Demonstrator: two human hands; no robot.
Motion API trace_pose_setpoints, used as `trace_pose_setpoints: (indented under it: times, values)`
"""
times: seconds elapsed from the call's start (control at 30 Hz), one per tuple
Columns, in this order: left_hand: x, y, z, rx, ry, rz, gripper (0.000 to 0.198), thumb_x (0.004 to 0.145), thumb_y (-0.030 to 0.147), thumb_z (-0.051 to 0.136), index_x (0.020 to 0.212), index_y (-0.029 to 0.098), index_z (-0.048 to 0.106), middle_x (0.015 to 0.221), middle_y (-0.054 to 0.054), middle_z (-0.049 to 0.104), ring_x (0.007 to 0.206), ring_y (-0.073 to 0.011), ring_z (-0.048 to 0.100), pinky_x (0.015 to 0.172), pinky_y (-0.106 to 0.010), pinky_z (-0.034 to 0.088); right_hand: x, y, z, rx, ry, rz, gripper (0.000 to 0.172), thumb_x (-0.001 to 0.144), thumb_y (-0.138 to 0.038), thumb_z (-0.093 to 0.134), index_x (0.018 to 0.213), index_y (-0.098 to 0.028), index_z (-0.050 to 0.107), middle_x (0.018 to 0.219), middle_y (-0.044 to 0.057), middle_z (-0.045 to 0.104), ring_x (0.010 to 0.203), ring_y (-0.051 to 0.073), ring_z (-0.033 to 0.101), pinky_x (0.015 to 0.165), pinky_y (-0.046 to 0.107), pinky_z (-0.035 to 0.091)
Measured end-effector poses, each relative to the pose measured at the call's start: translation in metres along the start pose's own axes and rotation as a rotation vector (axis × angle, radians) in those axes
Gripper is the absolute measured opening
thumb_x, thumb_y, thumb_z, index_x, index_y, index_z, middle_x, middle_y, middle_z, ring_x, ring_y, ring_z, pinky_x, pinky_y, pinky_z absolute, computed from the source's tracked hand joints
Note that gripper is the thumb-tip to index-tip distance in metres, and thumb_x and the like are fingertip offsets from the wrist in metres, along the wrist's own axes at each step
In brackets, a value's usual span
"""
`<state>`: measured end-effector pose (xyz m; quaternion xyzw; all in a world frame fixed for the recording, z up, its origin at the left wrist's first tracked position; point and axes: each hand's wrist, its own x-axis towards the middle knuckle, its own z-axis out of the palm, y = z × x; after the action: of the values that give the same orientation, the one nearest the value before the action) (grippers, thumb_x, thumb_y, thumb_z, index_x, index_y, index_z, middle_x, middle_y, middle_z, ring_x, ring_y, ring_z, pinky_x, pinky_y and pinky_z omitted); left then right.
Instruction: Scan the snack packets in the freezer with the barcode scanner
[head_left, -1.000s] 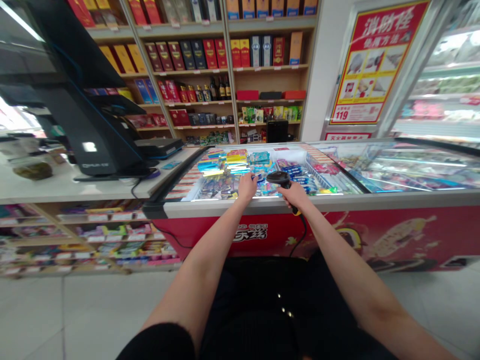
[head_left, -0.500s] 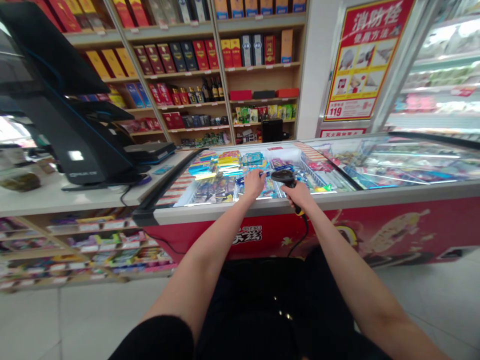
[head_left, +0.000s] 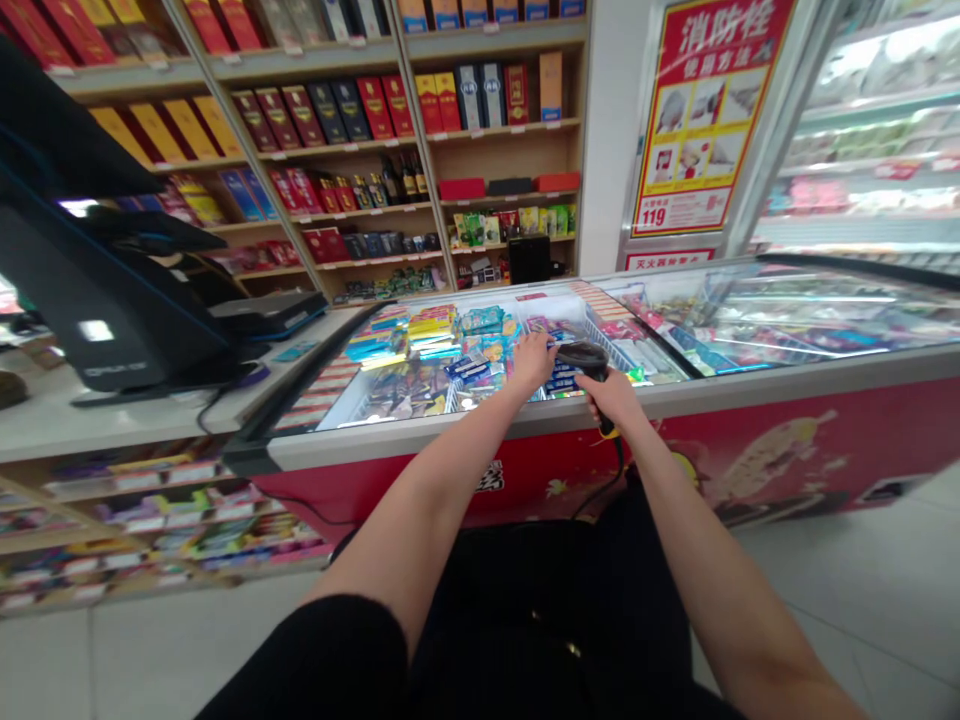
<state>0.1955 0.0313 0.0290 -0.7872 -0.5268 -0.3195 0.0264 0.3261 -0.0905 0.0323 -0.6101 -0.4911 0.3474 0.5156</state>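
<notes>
My right hand (head_left: 616, 398) is wrapped around the handle of a black barcode scanner (head_left: 585, 356), whose head points left over the chest freezer (head_left: 420, 432). A cable hangs from the handle's base. Just left of the scanner head, my left hand (head_left: 533, 360) has its fingers curled down on a small blue packet, mostly hidden by the hand. More blue packets (head_left: 562, 381) lie below and to the right of those fingers. Another small group of blue packets (head_left: 471, 367) rests to the left of my left hand.
Yellow packs (head_left: 433, 328) and light-blue packs (head_left: 482, 320) lie farther back on the freezer. At left, a black checkout terminal (head_left: 127, 300) stands on a white counter (head_left: 150, 415). Shelves of boxed goods (head_left: 330, 115) line the back wall, beside a red poster (head_left: 709, 120).
My left hand has moved right, closer to the scanner, uncovering the blue packets at its left. The right hand keeps its hold on the scanner. The whole view has shifted slightly.
</notes>
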Motion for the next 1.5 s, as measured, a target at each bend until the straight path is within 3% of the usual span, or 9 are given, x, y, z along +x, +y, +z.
trace_pose_setpoints:
  times: [0.3, 0.47, 0.67, 0.93, 1.13, 1.5]
  values:
    - [0.000, 0.008, 0.010, 0.020, 0.013, -0.040, 0.019, 0.092, 0.028, 0.059, 0.108, 0.020, 0.063, 0.122, -0.011, 0.060, 0.120, -0.0276, 0.051, 0.102, -0.038, 0.041, 0.007, 0.019, -0.010, 0.037, 0.025, 0.031, 0.020, 0.083, -0.029, 0.066, 0.076, -0.020, 0.051, 0.046, -0.005, 0.051, 0.033, 0.010, 0.046, 0.032, 0.020, 0.039]
    - [0.000, 0.006, 0.008, 0.018, 0.005, -0.040, 0.020, 0.093, 0.036, 0.057, 0.106, 0.021, 0.063, 0.122, -0.011, 0.060, 0.120, -0.0272, 0.051, 0.102, -0.038, 0.041, 0.010, 0.022, -0.011, 0.030, 0.028, 0.026, 0.021, 0.083, -0.029, 0.068, 0.077, -0.020, 0.051, 0.047, -0.005, 0.051, 0.033, 0.010, 0.046, 0.032, 0.020, 0.040]
    - [-0.011, -0.011, 0.003, 0.044, 0.035, -0.086, 0.035, 0.094, 0.044, 0.055, 0.119, 0.019, 0.059, 0.129, -0.012, 0.059, 0.124, -0.0271, 0.049, 0.106, -0.038, 0.036, 0.006, 0.015, -0.006, 0.004, 0.011, 0.024, 0.021, 0.085, -0.030, 0.066, 0.075, -0.020, 0.050, 0.046, -0.004, 0.051, 0.033, 0.011, 0.047, 0.031, 0.022, 0.041]
    - [-0.026, -0.030, -0.014, 0.120, -0.003, -0.154, 0.041, 0.100, 0.047, 0.039, 0.121, 0.018, 0.059, 0.126, -0.015, 0.062, 0.122, -0.0297, 0.053, 0.103, -0.042, 0.038, 0.000, 0.006, 0.013, 0.004, -0.051, 0.010, 0.019, 0.085, -0.029, 0.067, 0.078, -0.019, 0.051, 0.045, -0.006, 0.049, 0.032, 0.011, 0.046, 0.032, 0.021, 0.039]
    - [-0.037, -0.049, -0.029, 0.210, -0.137, -0.123, 0.029, 0.095, 0.033, 0.051, 0.114, 0.015, 0.062, 0.126, -0.017, 0.061, 0.124, -0.0329, 0.052, 0.102, -0.044, 0.040, -0.004, -0.005, 0.025, -0.037, -0.066, -0.005, 0.019, 0.083, -0.028, 0.068, 0.080, -0.018, 0.052, 0.047, -0.006, 0.052, 0.033, 0.010, 0.047, 0.033, 0.020, 0.040]
    - [-0.060, -0.079, -0.055, 0.239, -0.115, -0.165, 0.043, 0.090, 0.039, 0.056, 0.126, 0.015, 0.057, 0.129, -0.017, 0.059, 0.122, -0.0319, 0.053, 0.103, -0.043, 0.041, -0.012, -0.019, 0.049, -0.102, -0.110, -0.037, 0.017, 0.083, -0.027, 0.068, 0.080, -0.018, 0.054, 0.048, -0.005, 0.053, 0.034, 0.010, 0.049, 0.034, 0.020, 0.040]
